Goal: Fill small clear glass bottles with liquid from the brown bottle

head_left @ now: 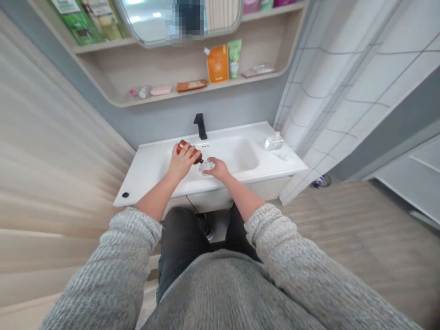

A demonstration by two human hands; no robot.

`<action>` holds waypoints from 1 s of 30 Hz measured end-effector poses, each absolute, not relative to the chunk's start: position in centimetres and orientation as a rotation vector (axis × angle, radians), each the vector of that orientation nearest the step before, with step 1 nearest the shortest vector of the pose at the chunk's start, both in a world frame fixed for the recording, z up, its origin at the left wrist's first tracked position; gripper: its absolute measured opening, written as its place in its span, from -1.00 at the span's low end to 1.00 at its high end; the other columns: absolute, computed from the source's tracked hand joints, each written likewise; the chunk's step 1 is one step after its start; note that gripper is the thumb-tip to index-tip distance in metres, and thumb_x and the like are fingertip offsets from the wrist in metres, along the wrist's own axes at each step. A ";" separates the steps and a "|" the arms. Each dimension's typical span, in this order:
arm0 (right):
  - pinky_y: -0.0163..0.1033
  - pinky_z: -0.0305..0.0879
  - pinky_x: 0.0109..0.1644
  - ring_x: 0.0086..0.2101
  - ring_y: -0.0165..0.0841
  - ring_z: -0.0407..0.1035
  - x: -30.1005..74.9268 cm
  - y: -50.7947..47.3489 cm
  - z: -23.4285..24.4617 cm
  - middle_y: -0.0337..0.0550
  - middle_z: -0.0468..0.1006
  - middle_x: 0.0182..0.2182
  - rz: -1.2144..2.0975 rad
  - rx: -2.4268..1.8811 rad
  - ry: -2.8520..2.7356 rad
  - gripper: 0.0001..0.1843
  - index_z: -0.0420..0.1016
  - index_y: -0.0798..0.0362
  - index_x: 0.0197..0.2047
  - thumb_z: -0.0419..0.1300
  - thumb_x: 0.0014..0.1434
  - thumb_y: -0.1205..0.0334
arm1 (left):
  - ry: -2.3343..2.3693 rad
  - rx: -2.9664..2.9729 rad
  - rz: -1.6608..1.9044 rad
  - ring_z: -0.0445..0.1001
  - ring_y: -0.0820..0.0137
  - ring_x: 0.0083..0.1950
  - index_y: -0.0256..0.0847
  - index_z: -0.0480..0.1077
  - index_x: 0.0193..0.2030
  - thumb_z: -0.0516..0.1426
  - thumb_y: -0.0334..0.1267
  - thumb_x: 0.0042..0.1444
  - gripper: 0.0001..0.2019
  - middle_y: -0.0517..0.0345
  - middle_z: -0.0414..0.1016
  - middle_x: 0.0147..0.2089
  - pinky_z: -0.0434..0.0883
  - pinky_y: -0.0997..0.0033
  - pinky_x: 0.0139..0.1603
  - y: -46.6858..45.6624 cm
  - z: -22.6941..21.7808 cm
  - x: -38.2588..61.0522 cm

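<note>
Over the white sink (245, 153) mid-frame, the left hand (181, 161) grips a bottle (197, 158) tipped, seemingly to meet the clear container (205, 166) the right hand (219, 170) clasps.

Left grip (182, 161) partly hides bottle (182, 145); mirror (147, 23) cut off.

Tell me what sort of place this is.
Most likely a bathroom: there is a white washbasin with a black tap, a mirror above it, and a wall shelf holding a green tube.

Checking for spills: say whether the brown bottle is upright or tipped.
Tipped: the left hand holds the bottle slanting, black tip toward the clear container.
</note>
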State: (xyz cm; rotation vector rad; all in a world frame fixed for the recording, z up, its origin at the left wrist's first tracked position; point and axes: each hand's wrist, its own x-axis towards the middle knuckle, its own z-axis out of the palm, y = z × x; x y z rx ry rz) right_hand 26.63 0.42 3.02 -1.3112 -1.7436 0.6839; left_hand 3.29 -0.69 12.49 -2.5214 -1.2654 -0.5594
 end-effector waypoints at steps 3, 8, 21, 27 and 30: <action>0.04 0.55 0.37 0.14 -0.02 0.67 26.6 0.5 2.9 -0.06 0.78 0.12 0.686 -1.293 -1.746 -0.26 0.67 -0.03 0.21 0.71 -0.03 0.06 | -1.224 -2.526 -0.502 0.25 0.04 0.73 0.10 0.55 0.38 0.00 -0.30 0.59 -0.57 -0.07 0.51 0.57 -0.12 -0.55 0.75 -0.5 13.2 3.4; 0.03 0.55 0.36 0.14 -0.03 0.67 26.7 0.7 2.6 -0.05 0.78 0.14 0.696 -1.281 -1.710 -0.23 0.66 -0.03 0.24 0.71 -0.02 0.05 | -1.192 -2.553 -0.517 0.26 0.01 0.72 0.15 0.54 0.40 0.08 -0.33 0.53 -0.56 -0.05 0.53 0.55 -0.12 -0.56 0.75 -0.4 14.2 3.7; -0.03 0.53 0.33 0.12 -0.05 0.66 26.7 0.9 2.2 -0.02 0.77 0.15 0.710 -1.236 -1.668 -0.21 0.63 0.00 0.25 0.70 -0.01 0.03 | -1.107 -2.602 -0.467 0.26 0.23 0.67 -0.04 0.49 0.36 0.03 -0.29 0.62 -0.67 -0.04 0.58 0.51 -0.09 -0.40 0.75 0.1 15.8 4.5; 0.03 0.53 0.34 0.12 -0.02 0.65 26.6 1.0 2.2 -0.01 0.77 0.14 0.719 -1.213 -1.626 -0.19 0.64 -0.01 0.23 0.71 -0.05 -0.02 | -1.031 -2.634 -0.431 0.23 0.12 0.74 0.06 0.55 0.37 0.01 -0.30 0.60 -0.61 -0.08 0.54 0.55 -0.12 -0.47 0.75 0.2 16.2 4.6; 0.04 0.53 0.33 0.10 -0.01 0.65 26.6 1.1 2.0 0.00 0.77 0.11 0.728 -1.186 -1.603 -0.18 0.65 0.00 0.20 0.72 -0.08 -0.05 | -1.011 -2.667 -0.458 0.19 0.14 0.75 0.06 0.55 0.38 0.01 -0.31 0.60 -0.60 -0.14 0.52 0.56 -0.19 -0.49 0.75 0.5 16.0 4.5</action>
